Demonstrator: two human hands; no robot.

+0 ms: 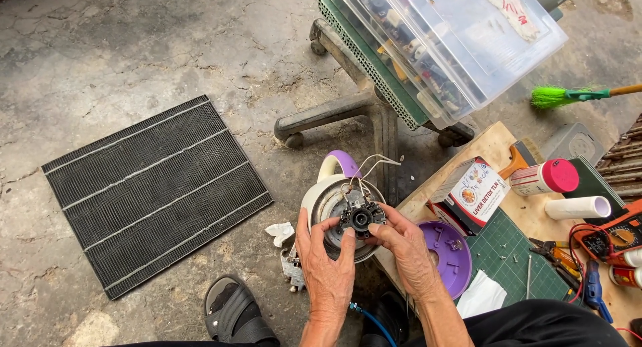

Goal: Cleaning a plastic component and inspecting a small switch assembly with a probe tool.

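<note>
Both hands meet over the upturned kettle base (334, 216): left hand (328, 270) and right hand (408, 253) pinch the black connector block (361, 218) from opposite sides, at its centre, directly ahead of the fingertips.

Both hands, left (328, 270) and right (408, 250), side by side, fingers curled, fingertips pinching.

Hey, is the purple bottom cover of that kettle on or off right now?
Off. The purple cover lies apart on the board, and the kettle shows its bare underside with the black connector and loose wires.
</note>
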